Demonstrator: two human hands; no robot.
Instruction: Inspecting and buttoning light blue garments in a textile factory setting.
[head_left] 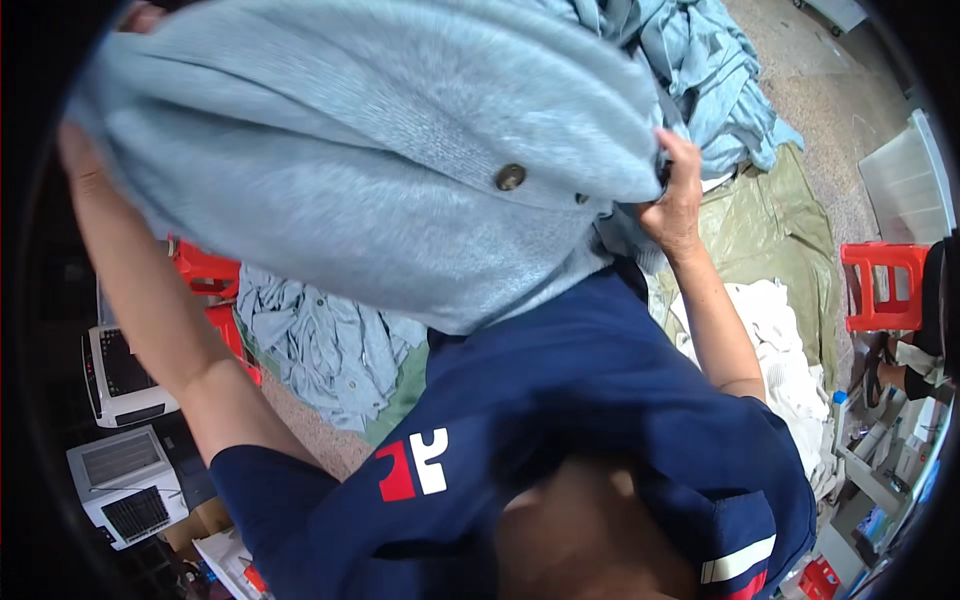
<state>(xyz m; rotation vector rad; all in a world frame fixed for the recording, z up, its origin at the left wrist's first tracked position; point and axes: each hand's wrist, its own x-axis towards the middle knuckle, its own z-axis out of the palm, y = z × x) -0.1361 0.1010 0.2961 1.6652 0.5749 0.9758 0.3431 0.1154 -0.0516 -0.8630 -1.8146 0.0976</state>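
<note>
A light blue knitted cardigan (380, 170) with dark round buttons is held up and spread wide in front of me. My right hand (677, 197) is closed on its right edge, thumb and fingers pinching the knit near the button band. At the far upper left, my left hand (82, 155) grips the other side; cloth and the picture's rim hide most of its fingers. The lower edge of the cardigan hangs close to my dark blue shirt (600, 340).
Similar blue garments lie heaped at the back (710, 70) and in a pile (330, 345) at left. White garments (775, 320) rest on an olive sheet (770, 220). Red stools (885, 285) stand on both sides. A clear bin (908, 180) and a person's foot (877, 370) are at right.
</note>
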